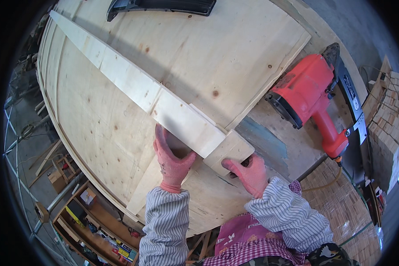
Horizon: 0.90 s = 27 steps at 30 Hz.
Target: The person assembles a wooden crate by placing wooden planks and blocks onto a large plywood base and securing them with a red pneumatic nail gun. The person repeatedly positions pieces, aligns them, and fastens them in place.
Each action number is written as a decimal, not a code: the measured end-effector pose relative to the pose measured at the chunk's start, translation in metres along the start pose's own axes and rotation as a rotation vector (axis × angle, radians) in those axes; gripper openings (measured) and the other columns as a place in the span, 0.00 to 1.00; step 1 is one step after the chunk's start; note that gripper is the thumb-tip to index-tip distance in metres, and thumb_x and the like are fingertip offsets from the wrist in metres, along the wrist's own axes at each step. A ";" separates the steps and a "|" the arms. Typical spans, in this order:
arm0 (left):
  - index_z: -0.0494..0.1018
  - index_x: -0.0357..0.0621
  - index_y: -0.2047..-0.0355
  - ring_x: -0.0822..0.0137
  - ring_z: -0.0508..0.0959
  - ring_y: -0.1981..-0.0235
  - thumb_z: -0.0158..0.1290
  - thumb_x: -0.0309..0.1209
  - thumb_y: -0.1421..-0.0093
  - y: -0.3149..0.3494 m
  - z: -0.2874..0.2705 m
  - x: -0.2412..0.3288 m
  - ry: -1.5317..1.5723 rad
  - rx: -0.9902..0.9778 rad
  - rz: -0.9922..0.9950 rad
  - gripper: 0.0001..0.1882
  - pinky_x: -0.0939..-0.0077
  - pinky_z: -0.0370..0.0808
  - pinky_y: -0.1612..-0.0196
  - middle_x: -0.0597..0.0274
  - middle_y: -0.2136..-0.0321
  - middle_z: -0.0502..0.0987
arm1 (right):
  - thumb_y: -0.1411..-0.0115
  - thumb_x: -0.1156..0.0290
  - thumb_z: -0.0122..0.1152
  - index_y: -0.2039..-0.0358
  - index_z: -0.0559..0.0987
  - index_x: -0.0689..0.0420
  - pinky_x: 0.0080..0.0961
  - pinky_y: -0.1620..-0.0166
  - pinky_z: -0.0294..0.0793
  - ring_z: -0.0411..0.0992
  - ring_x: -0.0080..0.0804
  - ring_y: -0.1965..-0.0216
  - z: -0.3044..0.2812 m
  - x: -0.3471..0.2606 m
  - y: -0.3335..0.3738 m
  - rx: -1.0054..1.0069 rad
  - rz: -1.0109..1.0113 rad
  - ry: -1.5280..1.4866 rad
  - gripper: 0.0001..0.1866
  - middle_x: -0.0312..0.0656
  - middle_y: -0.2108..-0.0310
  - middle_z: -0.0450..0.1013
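Observation:
A long pale wooden board (127,80) lies diagonally across a large plywood panel (226,57). My left hand (174,162), in a pink glove, is beside the board's near edge. Its thumb and forefinger are spread apart, with the fingertips at or close to that edge. At the board's near right end sits a short wooden block (229,151), set crosswise against it. My right hand (249,173), also gloved in pink, grips the block's near end with the thumb on top. The other fingers are partly hidden.
A red pneumatic nail gun (303,91) with a hose lies on the right. A black plastic part (162,6) is at the far edge. Stacked wood pieces (388,119) stand at right. Below the panel's left edge is a wooden tray (97,221) with small boxes.

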<state>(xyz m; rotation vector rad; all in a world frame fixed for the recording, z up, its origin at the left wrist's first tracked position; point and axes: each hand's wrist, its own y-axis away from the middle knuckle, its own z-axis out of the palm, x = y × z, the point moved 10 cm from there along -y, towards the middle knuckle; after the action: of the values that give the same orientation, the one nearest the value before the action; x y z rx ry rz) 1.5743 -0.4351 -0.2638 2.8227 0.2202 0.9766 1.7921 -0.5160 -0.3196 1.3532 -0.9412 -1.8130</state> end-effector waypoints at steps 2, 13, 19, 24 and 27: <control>0.44 0.42 0.31 0.47 0.62 0.42 0.66 0.27 0.62 0.000 0.001 0.002 -0.011 -0.015 0.013 0.59 0.56 0.63 0.40 0.46 0.43 0.62 | 0.47 0.65 0.71 0.55 0.77 0.64 0.22 0.67 0.77 0.75 0.24 0.67 0.000 0.002 0.000 0.001 0.012 -0.012 0.22 0.40 0.64 0.78; 0.47 0.39 0.32 0.53 0.62 0.42 0.68 0.32 0.58 -0.004 0.001 -0.008 0.393 -0.098 -0.134 0.56 0.58 0.62 0.39 0.49 0.43 0.62 | 0.45 0.63 0.69 0.53 0.75 0.63 0.22 0.67 0.76 0.74 0.22 0.69 0.001 0.001 0.000 -0.025 0.024 -0.018 0.24 0.40 0.64 0.78; 0.49 0.39 0.33 0.50 0.62 0.42 0.72 0.37 0.65 -0.006 -0.002 0.007 0.016 -0.003 -0.083 0.61 0.58 0.61 0.39 0.48 0.44 0.63 | 0.41 0.64 0.65 0.50 0.71 0.62 0.21 0.69 0.75 0.73 0.23 0.70 0.003 0.001 0.002 -0.039 0.019 -0.114 0.23 0.40 0.63 0.76; 0.50 0.39 0.34 0.49 0.62 0.43 0.72 0.37 0.67 -0.009 -0.002 0.008 0.035 -0.005 -0.122 0.61 0.57 0.61 0.40 0.48 0.45 0.64 | 0.41 0.65 0.65 0.50 0.71 0.62 0.20 0.69 0.75 0.73 0.23 0.69 0.004 -0.004 0.006 -0.047 -0.014 -0.100 0.22 0.40 0.63 0.76; 0.51 0.40 0.34 0.50 0.62 0.43 0.72 0.37 0.67 -0.011 -0.003 0.010 0.062 0.001 -0.130 0.61 0.57 0.62 0.40 0.48 0.46 0.65 | 0.41 0.65 0.65 0.51 0.71 0.62 0.20 0.69 0.76 0.73 0.23 0.69 0.004 -0.004 0.006 -0.048 -0.004 -0.095 0.21 0.39 0.64 0.76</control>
<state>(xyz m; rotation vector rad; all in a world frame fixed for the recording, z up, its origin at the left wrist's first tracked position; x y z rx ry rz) 1.5791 -0.4228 -0.2578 2.7407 0.4059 1.0362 1.7903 -0.5152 -0.3114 1.2496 -0.9386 -1.9047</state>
